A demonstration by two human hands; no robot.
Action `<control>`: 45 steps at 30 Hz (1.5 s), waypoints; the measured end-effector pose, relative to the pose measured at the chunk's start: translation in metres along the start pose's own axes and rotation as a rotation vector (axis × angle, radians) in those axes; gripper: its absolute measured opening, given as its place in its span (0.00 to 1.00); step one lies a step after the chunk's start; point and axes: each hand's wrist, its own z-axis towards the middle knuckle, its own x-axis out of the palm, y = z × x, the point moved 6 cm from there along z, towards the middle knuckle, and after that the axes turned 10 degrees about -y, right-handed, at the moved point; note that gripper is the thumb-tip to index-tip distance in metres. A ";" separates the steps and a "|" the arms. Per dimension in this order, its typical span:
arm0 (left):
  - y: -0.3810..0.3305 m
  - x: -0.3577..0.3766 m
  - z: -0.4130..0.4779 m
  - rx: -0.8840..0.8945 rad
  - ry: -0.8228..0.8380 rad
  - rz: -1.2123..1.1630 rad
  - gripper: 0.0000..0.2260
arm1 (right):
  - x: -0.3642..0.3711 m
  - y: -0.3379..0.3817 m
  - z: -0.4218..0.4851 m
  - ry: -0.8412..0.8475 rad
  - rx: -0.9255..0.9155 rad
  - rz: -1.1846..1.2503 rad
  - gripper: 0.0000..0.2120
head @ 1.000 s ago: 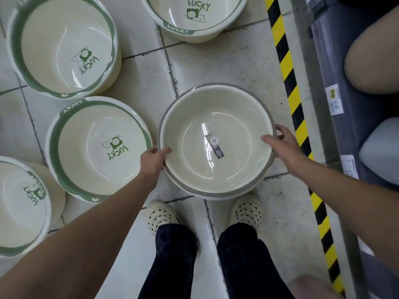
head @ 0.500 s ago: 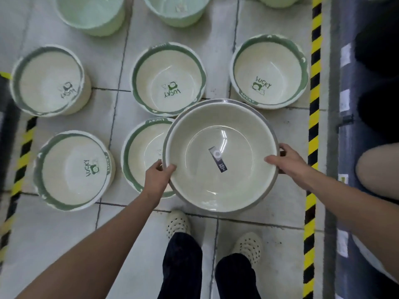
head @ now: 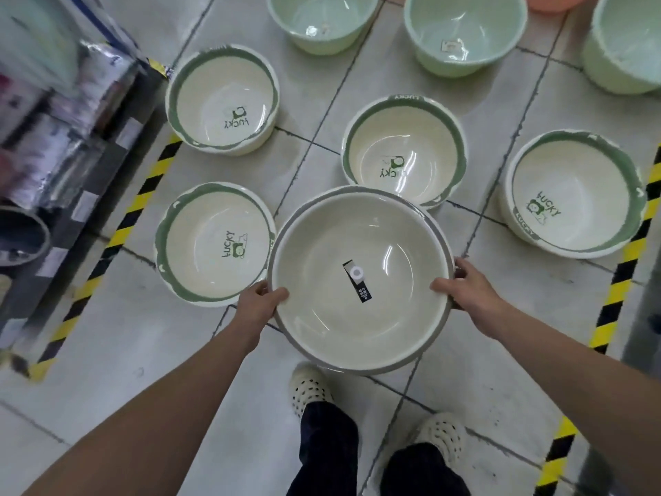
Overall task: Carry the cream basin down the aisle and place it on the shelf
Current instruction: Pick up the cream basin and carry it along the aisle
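Observation:
The cream basin has a grey rim and a black label stuck inside its bottom. I hold it level in the air above the tiled floor, in front of my legs. My left hand grips its left rim and my right hand grips its right rim, thumbs over the edge. A dark shelf unit with blurred packaged goods runs along the left side of the aisle.
Several cream basins with green rims marked LUCKY stand on the floor ahead. Pale green basins stand farther up. Yellow-black tape lines the left shelf base and another tape strip runs on the right. My feet are below.
The basin has risen off the floor in both hands. The view has turned left, so the left shelf has come into sight and the right shelf has slid out.

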 end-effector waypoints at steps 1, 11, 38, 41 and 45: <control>0.004 -0.001 0.009 -0.011 0.005 -0.003 0.06 | 0.007 -0.002 0.007 -0.008 0.007 0.012 0.33; 0.040 0.032 0.089 -0.064 -0.010 -0.031 0.07 | 0.060 -0.029 0.088 -0.001 0.028 -0.036 0.19; 0.119 0.083 0.151 -0.154 -0.012 -0.141 0.23 | 0.098 -0.076 0.151 -0.040 0.009 -0.051 0.33; 0.118 0.073 0.136 -0.166 0.009 -0.132 0.23 | 0.094 -0.065 0.134 -0.048 -0.004 -0.047 0.31; 0.118 0.050 0.099 -0.202 0.010 -0.174 0.25 | 0.086 -0.041 0.099 0.024 -0.033 -0.128 0.24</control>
